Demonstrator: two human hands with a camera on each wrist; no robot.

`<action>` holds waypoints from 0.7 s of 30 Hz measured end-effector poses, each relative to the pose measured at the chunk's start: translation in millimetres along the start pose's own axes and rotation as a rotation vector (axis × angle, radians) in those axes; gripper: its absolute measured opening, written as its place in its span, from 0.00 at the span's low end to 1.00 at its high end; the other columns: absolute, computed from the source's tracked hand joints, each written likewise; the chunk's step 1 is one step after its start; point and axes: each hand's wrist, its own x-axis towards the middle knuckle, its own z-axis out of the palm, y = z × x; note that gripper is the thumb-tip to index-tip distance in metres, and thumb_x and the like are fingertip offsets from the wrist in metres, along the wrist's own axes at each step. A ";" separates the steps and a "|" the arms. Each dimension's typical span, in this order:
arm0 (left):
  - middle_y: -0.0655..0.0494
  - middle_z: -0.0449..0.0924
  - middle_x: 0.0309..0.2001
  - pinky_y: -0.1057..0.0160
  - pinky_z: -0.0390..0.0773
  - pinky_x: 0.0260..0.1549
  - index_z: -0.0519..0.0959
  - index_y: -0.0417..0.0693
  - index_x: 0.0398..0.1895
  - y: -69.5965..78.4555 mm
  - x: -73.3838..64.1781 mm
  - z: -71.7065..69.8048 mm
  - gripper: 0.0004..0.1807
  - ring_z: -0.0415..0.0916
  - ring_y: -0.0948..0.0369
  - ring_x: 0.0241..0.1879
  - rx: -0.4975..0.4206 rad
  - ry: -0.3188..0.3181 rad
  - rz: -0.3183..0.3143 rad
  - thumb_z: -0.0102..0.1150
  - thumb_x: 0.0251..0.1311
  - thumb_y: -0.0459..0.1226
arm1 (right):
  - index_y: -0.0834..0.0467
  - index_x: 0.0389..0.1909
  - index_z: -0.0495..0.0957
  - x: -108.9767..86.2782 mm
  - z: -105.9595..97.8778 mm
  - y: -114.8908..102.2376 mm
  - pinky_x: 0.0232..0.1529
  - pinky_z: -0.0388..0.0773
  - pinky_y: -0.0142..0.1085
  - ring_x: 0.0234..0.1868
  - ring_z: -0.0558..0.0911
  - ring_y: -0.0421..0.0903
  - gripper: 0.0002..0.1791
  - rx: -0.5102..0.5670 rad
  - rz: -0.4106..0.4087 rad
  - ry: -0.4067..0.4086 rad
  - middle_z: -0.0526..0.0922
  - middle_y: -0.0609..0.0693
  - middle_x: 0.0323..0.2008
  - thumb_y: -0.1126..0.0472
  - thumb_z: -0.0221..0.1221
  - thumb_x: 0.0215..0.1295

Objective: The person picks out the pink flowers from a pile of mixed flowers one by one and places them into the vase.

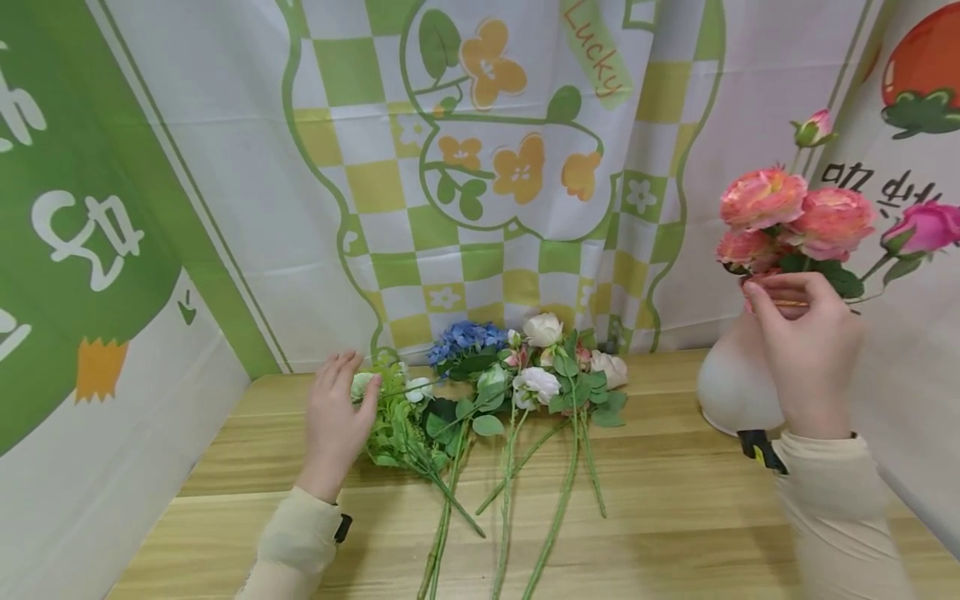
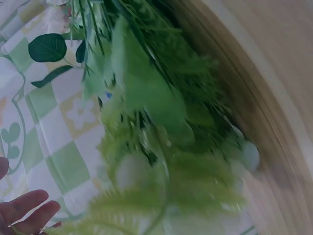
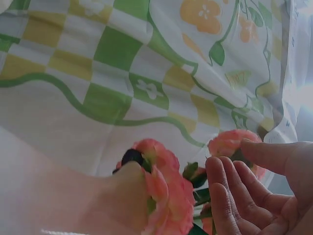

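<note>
Checked cloth (image 1: 487,267) hangs behind the worktop (image 1: 660,508). My left grip (image 1: 337,417), fingers extended, holding nothing, lies beside green leaves (image 1: 392,421); my right grip (image 1: 813,358), loosely curved and empty, is at pink flowers (image 1: 832,223) above the white vase (image 1: 731,387).

Along the edge of the surface (image 2: 266,110), blurred green foliage (image 2: 151,98) is seen before a checkered cloth (image 2: 54,132); near the foliage, the left grip (image 2: 29,210) is partly shown.
</note>
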 end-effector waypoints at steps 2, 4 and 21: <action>0.37 0.72 0.60 0.42 0.58 0.66 0.73 0.32 0.56 4.5 1.5 4.8 0.25 0.62 0.41 0.65 -0.005 0.008 0.009 0.58 0.63 0.43 | 0.56 0.45 0.81 -1.5 4.8 -1.6 0.31 0.68 0.11 0.29 0.73 0.17 0.22 -0.015 -0.004 -0.006 0.85 0.49 0.39 0.44 0.63 0.57; 0.37 0.72 0.60 0.42 0.59 0.66 0.74 0.32 0.56 9.1 3.2 9.3 0.25 0.62 0.41 0.65 -0.016 0.013 0.016 0.58 0.62 0.42 | 0.56 0.45 0.81 -3.7 9.8 -2.8 0.31 0.67 0.11 0.28 0.71 0.16 0.22 -0.023 -0.010 -0.013 0.85 0.52 0.39 0.44 0.62 0.58; 0.41 0.73 0.59 0.45 0.65 0.64 0.74 0.37 0.58 48.6 15.2 50.6 0.23 0.64 0.45 0.64 -0.115 -0.021 0.044 0.58 0.63 0.41 | 0.58 0.42 0.82 -24.3 53.6 -5.5 0.23 0.69 0.14 0.24 0.73 0.16 0.20 0.063 -0.027 -0.117 0.86 0.54 0.34 0.46 0.61 0.61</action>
